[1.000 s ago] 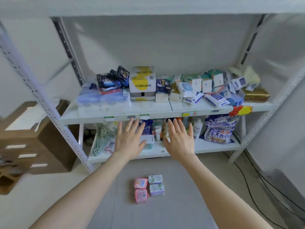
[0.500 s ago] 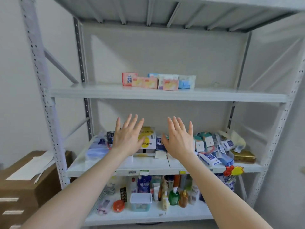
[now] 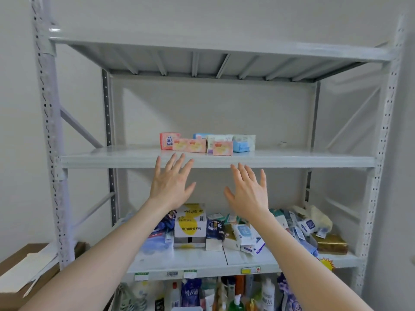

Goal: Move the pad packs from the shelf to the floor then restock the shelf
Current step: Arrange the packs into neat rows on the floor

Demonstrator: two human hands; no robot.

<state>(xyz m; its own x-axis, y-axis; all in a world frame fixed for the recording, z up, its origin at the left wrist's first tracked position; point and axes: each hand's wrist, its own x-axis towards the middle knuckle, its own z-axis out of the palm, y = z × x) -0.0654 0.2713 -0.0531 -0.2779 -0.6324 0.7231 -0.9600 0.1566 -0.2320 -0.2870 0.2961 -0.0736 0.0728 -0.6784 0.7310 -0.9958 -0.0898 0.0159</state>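
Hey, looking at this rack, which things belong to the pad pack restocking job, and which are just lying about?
Job in hand:
pad packs, in a row on the upper shelf
left hand and right hand, both open, raised just below that shelf

Lying about:
yellow-and-white box
wipe packs
gold pack
bottles
cardboard box

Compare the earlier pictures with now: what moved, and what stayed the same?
Both hands rose from the lower shelves: the left hand and right hand now hover at the front edge of the upper shelf. Nothing was gripped or released. Both stay open and empty; the pad packs stand unmoved.
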